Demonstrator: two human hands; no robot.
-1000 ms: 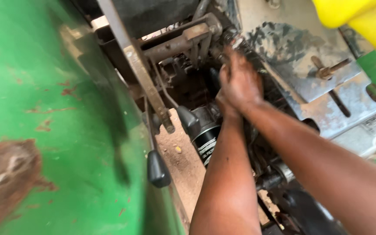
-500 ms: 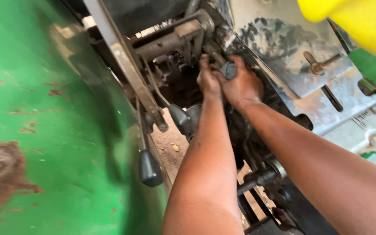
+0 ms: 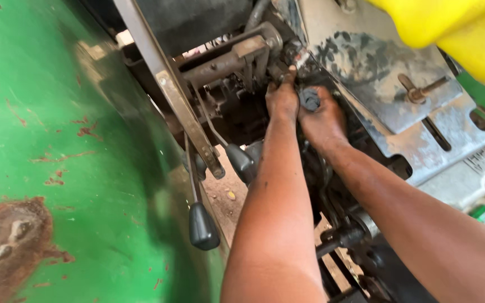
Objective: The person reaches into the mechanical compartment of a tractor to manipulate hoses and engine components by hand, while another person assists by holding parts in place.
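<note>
Both grips are closed: your right hand (image 3: 324,120) wraps a small dark grey round rubber-like part (image 3: 310,99) at upper centre, and your left hand (image 3: 282,98), just beside it, pinches the greasy metal linkage (image 3: 279,70) directly above.

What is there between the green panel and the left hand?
In the head view, a slanted metal bar and two black-knobbed levers stand between the green panel and the left hand.
</note>
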